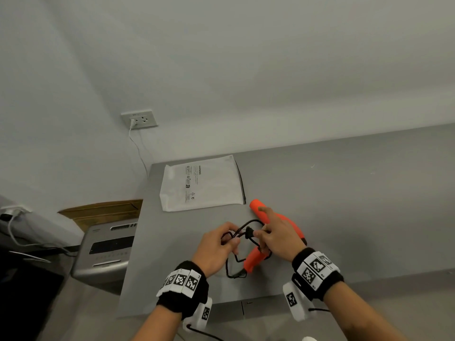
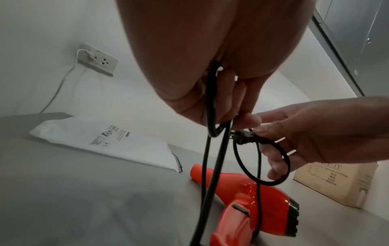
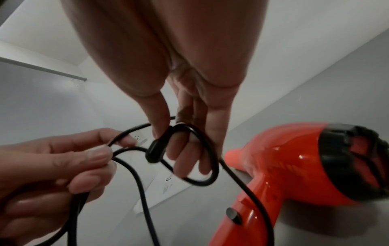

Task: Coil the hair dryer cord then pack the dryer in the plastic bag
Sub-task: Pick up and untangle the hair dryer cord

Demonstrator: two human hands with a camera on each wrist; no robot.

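An orange hair dryer [image 1: 256,260] [image 2: 242,196] [image 3: 294,166] lies on the grey table [image 1: 344,193], nozzle toward the white plastic bag [image 1: 204,185] [image 2: 126,143]. Its black cord [image 1: 234,264] [image 2: 210,166] [image 3: 143,191] rises in loops to both hands above the dryer. My left hand [image 1: 216,247] [image 3: 52,166] pinches gathered cord loops. My right hand [image 1: 275,235] [image 2: 305,133] pinches the plug end [image 1: 248,232] [image 2: 242,134] [image 3: 153,153], a loop hanging round its fingers.
The bag lies flat at the table's far left, zipper edge toward the dryer. A wall socket [image 1: 139,118] with a white cable sits above left. A grey appliance [image 1: 105,252] stands left of the table. A cardboard box [image 2: 336,183] stands to the right.
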